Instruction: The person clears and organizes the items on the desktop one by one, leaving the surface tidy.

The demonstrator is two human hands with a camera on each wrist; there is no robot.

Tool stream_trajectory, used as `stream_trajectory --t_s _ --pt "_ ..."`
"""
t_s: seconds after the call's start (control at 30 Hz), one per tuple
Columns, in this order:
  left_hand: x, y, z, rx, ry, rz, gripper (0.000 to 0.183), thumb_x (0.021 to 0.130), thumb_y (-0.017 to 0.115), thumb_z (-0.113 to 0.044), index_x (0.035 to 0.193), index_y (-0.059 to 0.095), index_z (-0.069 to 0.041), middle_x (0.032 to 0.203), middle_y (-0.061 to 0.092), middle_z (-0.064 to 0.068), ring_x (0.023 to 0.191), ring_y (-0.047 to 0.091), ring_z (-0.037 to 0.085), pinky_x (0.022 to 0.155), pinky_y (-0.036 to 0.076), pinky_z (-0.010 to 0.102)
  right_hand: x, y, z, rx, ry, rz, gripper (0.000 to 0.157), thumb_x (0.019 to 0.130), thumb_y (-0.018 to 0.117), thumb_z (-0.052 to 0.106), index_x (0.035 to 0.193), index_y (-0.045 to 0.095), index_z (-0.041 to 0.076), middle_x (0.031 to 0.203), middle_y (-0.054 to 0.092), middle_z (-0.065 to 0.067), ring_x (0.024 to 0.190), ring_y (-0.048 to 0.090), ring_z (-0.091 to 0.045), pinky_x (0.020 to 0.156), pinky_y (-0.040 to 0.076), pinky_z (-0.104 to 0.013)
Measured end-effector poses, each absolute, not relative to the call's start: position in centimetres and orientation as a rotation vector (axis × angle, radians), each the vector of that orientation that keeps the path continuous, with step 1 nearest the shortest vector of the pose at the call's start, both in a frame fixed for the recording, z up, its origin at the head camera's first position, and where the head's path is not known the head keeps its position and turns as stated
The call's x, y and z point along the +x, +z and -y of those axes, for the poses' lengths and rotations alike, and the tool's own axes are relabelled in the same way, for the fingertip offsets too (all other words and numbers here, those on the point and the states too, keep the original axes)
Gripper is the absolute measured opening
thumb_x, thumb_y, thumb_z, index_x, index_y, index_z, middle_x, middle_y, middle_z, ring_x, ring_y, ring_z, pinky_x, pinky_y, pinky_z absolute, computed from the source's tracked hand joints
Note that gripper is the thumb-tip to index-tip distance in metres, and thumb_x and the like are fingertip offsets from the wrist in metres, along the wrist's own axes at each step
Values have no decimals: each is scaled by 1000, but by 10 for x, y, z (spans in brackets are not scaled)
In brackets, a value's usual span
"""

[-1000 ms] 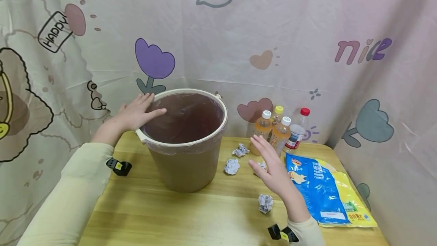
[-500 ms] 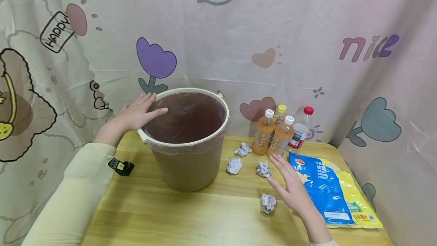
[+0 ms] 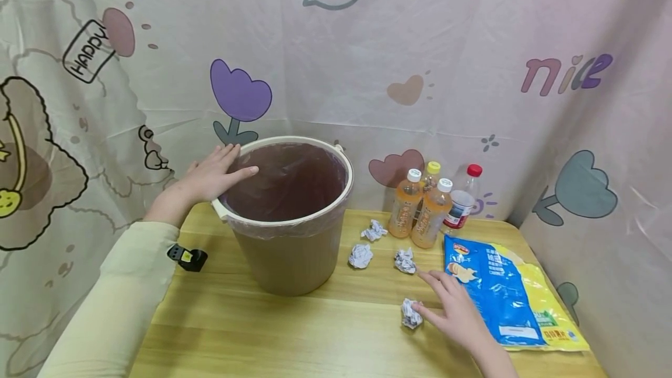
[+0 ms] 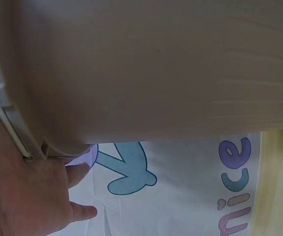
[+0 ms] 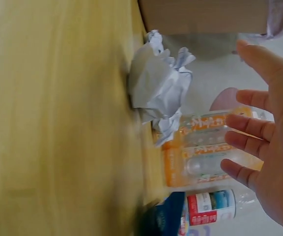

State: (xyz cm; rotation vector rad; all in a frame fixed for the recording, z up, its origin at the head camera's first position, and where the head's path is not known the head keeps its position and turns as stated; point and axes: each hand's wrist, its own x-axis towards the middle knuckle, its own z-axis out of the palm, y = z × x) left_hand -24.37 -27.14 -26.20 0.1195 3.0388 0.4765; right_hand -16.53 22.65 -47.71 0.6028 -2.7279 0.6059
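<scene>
My left hand (image 3: 209,177) rests on the left rim of a brown bucket (image 3: 291,264) lined with a clear plastic bag. Its thumb extends over the opening, and in the left wrist view two fingertips (image 4: 84,212) show outside the rim. Low over the table, my right hand (image 3: 455,311) has its fingers spread and holds nothing. The nearest crumpled paper ball (image 3: 411,314) lies by its thumb; in the right wrist view this paper ball (image 5: 160,93) sits on the wood, apart from the fingers. Another paper ball (image 3: 405,261) lies just beyond the fingertips.
Two more paper balls, one a crumpled ball (image 3: 360,256), lie right of the bucket. Behind stand orange-labelled bottles (image 3: 431,217) and a red-capped bottle (image 3: 461,200). A blue snack bag (image 3: 496,293) overlaps a yellow bag (image 3: 551,308) at right. A printed curtain (image 3: 336,63) surrounds the table (image 3: 252,337).
My right hand has moved down and toward the nearest paper ball, from up by the bottles. The left hand stays on the bucket rim. The head view has shifted slightly.
</scene>
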Motion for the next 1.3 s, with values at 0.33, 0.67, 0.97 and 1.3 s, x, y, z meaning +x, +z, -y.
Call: stream_trajectory --t_s 0.33,0.67,0.97,1.3 --pt "-246 -265 273 117 497 -3050 98 92 29 -75 157 3 -8 164 -1 21 150 -6 43 110 -2 76 -164 -492 -225 552 585 2960 74 78 69 64 137 55 21 132 59 -6 123 54 -30 99 45 -57" --pt "-243 -265 272 109 516 -3047 99 91 29 -76 157 3 -8 164 -1 20 151 -7 42 110 -2 76 -162 -497 -225 555 556 3070 76 70 76 62 132 59 22 127 61 -2 121 55 -28 99 46 -55" --pt "-243 -265 273 107 515 -3052 99 91 29 -76 157 3 -8 164 -1 20 151 -6 43 110 -2 76 -162 -497 -220 550 640 3168 76 66 84 50 131 60 19 127 62 -3 123 54 -29 103 43 -57" --pt "-244 -266 273 108 531 -3052 99 91 30 -76 158 4 -9 164 0 20 151 -6 42 111 -2 76 -161 -498 -218 573 612 3176 69 66 87 38 127 62 17 123 64 -1 122 55 -29 103 42 -58"
